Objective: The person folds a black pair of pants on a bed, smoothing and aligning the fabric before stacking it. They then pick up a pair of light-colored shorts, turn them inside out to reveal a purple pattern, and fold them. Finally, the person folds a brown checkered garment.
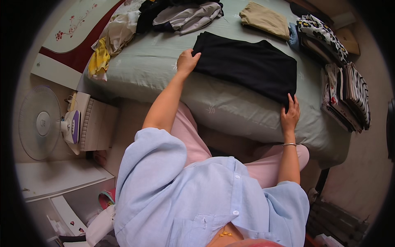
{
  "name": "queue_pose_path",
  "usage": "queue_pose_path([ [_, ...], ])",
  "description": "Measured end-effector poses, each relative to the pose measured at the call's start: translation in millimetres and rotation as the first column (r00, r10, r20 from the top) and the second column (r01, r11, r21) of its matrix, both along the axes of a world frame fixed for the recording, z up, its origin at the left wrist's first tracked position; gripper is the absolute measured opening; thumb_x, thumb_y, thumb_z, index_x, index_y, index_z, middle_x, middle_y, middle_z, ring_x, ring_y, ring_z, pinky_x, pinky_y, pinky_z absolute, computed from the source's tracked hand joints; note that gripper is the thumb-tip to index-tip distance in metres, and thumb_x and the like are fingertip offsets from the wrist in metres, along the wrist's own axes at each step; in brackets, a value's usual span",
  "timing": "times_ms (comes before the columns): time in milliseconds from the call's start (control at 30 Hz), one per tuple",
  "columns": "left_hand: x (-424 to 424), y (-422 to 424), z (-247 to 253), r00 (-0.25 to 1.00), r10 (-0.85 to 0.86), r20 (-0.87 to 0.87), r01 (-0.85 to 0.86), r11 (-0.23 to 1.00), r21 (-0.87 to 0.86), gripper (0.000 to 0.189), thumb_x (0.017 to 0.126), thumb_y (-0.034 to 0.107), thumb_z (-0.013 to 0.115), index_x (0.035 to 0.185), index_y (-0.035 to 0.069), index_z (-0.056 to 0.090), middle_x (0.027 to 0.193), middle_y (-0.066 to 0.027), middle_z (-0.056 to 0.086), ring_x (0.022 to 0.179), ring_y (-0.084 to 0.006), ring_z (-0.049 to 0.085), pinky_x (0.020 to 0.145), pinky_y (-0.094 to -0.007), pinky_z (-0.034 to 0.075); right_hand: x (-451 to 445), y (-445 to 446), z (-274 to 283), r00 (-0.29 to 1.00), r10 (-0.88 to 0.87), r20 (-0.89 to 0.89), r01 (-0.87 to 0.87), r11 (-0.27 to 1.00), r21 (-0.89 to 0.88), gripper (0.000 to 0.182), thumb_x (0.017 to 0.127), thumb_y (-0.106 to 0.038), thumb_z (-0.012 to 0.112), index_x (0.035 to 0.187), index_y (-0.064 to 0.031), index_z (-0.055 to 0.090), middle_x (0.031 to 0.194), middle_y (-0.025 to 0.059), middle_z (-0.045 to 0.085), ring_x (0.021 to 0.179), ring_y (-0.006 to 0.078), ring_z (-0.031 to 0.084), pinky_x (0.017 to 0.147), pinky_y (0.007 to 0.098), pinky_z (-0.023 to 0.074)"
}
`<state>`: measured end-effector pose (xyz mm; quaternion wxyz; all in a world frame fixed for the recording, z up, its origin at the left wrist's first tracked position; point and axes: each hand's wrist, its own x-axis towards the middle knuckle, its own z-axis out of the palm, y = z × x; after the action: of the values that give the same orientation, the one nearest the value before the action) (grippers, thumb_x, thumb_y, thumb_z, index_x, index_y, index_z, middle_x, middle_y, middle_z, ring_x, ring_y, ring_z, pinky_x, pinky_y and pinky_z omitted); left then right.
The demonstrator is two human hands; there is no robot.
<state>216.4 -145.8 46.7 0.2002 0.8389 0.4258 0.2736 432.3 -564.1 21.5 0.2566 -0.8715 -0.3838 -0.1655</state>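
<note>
A pair of folded black trousers or similar black garment (243,63) lies across the near part of a bed with a pale green sheet (148,66). At its left end is my left hand (187,62), the thumb on the cloth and the fingers at its edge. My right hand (290,115) touches the garment's lower right corner with the fingers spread. Whether either hand grips the cloth cannot be told. Beyond it lies a folded khaki garment (264,19).
Loose clothes (188,17) and a yellow-and-white cloth (99,58) lie at the bed's back left. Folded stacks (345,95) and a flower-patterned garment (322,34) are on the right. A fan (43,123) stands left, above a white cabinet (64,182).
</note>
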Motion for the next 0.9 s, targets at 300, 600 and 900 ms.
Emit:
queue_pose_path([
  [300, 7.8, 40.8, -10.5, 0.983, -0.133, -0.128, 0.133, 0.991, -0.011, 0.048, 0.072, 0.036, 0.066, 0.105, 0.002, 0.062, 0.1, -0.0209, 0.065, 0.1, -0.0357, 0.061, 0.086, -0.0442, 0.049, -0.5, -1.5, 8.7, 0.998, 0.053, -0.043, -0.052, 0.998, 0.039, 0.051, 0.083, -0.018, 0.059, 0.133, -0.0144, 0.051, 0.141, 0.0133, 0.042, 0.128, 0.032, 0.043, 0.105, 0.0415, 0.0347],
  [600, 67.4, 80.3, -14.4, 0.993, -0.064, -0.1, 0.074, 0.992, 0.103, 0.071, 0.078, 0.051, 0.068, 0.121, -0.004, 0.053, 0.114, -0.0244, 0.06, 0.109, -0.0372, 0.057, 0.092, -0.0428, 0.046, 101.9, 35.3, 42.0, 0.937, 0.265, -0.228, -0.167, 0.913, 0.372, 0.032, 0.091, -0.012, 0.051, 0.122, -0.0049, 0.057, 0.123, 0.0141, 0.058, 0.117, 0.0303, 0.053, 0.099, 0.0355, 0.041],
  [900, 73.0, 58.2, -10.8, 0.998, -0.056, 0.002, 0.054, 0.977, 0.206, 0.052, 0.076, 0.031, 0.074, 0.114, 0.0, 0.056, 0.111, -0.0197, 0.059, 0.105, -0.0357, 0.056, 0.09, -0.041, 0.045, 213.2, 136.4, 25.2, 0.947, 0.321, -0.012, -0.321, 0.947, -0.026, 0.029, 0.082, -0.01, 0.058, 0.112, -0.0077, 0.061, 0.114, 0.0107, 0.061, 0.108, 0.0314, 0.056, 0.093, 0.0388, 0.0443],
])
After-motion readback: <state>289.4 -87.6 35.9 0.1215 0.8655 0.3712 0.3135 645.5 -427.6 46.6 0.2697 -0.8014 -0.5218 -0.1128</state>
